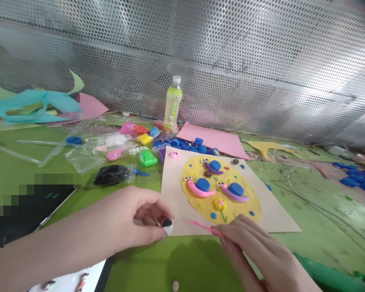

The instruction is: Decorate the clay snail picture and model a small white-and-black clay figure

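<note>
My left hand (149, 219) pinches a small black-and-white clay ball (167, 226) between thumb and fingers; a thin stick shows behind it. In my right hand (255, 243) is a slim pink modelling tool (204, 226), its tip pointing left toward the ball, apart from it. Beyond both hands lies a cream sheet (176, 190) bearing a yellow circle (197, 207). Three clay snails with blue cap shells sit on the circle, one of them a pink snail (197, 190). Below them is a yellow clay flower (220, 203). A pink clay face (174, 155) rests at the sheet's upper left corner.
Bags of coloured clay lie left of the sheet, among them black clay (111, 174) and green clay (147, 158). A drink bottle (172, 104) stands behind, by blue bottle caps (185, 144) and pink paper (213, 140). A dark-screened device (33, 207) is at left. A perforated metal panel (246, 61) closes the back.
</note>
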`<action>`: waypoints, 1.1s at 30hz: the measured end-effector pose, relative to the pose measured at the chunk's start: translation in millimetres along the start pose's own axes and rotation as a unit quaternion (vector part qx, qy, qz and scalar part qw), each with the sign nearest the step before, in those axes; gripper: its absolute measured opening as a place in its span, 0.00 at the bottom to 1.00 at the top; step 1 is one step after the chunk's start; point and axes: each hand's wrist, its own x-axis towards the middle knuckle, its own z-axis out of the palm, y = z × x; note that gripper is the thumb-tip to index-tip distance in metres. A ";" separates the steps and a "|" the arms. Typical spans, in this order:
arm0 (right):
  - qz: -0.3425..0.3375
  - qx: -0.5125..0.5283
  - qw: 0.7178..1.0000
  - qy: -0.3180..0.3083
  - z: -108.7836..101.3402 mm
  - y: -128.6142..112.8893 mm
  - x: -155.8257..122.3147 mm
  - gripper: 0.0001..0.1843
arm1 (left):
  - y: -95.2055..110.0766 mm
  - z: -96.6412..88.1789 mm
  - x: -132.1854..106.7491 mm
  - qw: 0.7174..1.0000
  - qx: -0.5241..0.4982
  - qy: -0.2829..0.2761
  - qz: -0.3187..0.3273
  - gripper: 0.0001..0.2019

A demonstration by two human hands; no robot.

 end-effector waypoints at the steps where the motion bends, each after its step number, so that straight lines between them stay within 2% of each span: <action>1: 0.024 0.002 1.000 -0.007 1.6 3.1 0.6 0.09 | 0.2 -2.5 -0.1 1.000 -0.010 0.002 0.001 0.09; 4: 0.074 0.012 0.997 -0.030 4.5 6.2 3.7 0.11 | 3.6 -11.0 -1.4 1.000 -0.025 0.012 0.003 0.08; 8: 0.083 0.089 0.990 -0.064 -1.5 -2.7 10.6 0.20 | 13.2 -23.7 -5.2 0.996 -0.023 0.081 0.036 0.09; 10: 0.101 0.113 0.987 -0.050 -9.9 -6.5 14.3 0.16 | 16.5 -28.4 -6.1 0.993 -0.023 0.106 0.044 0.09; 12: 0.132 0.119 0.984 -0.021 -19.9 -6.6 17.6 0.13 | 16.1 -31.0 -5.1 0.993 -0.022 0.107 0.050 0.09; 14: 0.121 0.114 0.986 -0.016 -27.8 -2.6 20.7 0.13 | 12.2 -32.0 -2.4 0.994 -0.010 0.092 0.054 0.10; 16: 0.067 0.095 0.993 -0.038 -29.7 3.7 23.8 0.17 | 6.3 -32.1 0.7 0.995 0.015 0.081 0.059 0.12; 18: 0.032 0.052 0.997 -0.051 -23.5 10.1 27.4 0.27 | 0.6 -31.5 3.3 0.994 0.042 0.077 0.071 0.14; 19: 0.032 0.025 0.998 -0.042 -17.8 12.8 29.4 0.25 | -1.6 -30.9 4.1 0.993 0.049 0.075 0.078 0.14; 22: 0.017 -0.050 0.998 -0.024 3.9 18.0 37.3 0.12 | -6.3 -27.5 5.4 0.993 0.047 0.057 0.091 0.12; 27: -0.028 -0.124 0.992 -0.025 30.5 22.8 53.5 0.10 | -12.9 -20.6 9.3 0.994 -0.008 0.013 0.105 0.10; 33: -0.041 -0.133 0.990 -0.012 38.8 24.7 57.3 0.11 | -19.5 -18.3 11.7 0.993 -0.047 -0.024 0.107 0.11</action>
